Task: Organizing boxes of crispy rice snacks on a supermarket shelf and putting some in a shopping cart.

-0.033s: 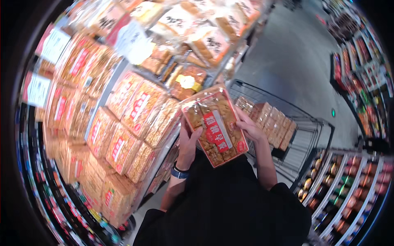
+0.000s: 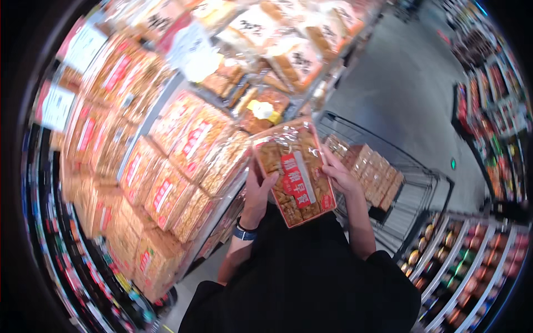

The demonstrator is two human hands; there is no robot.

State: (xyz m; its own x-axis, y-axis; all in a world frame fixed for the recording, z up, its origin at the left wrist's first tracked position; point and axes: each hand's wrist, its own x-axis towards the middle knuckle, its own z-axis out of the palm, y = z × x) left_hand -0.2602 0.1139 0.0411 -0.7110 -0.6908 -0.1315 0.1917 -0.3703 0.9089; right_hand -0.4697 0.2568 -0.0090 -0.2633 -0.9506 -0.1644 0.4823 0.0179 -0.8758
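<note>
Between my two hands is a flat rectangular pack of brown baked snacks [image 2: 286,208], wrapped in clear film, with a red-and-white label and a red border. It is tilted, its lower end close to my black shirt. My left hand [image 2: 257,195] grips the left edge, thumb over the front and a dark blue band on the wrist. My right hand [image 2: 341,176] holds the right edge with its fingers partly hidden behind. Left of the pack, similar red-labelled packs [image 2: 191,136] stand stacked on a display.
A metal shopping cart [image 2: 425,191] stands at the right with several wrapped brown packs [image 2: 372,172] in it. Bagged bread [image 2: 297,58] fills the upper display, beside a white price sign [image 2: 191,47]. Shelves of jars [image 2: 461,261] line the lower right; grey floor [image 2: 400,72] stretches beyond the cart.
The view has turned slightly, so the display and signs sit a little farther right. The pack is also slightly farther right in the picture; both hands keep their hold.
</note>
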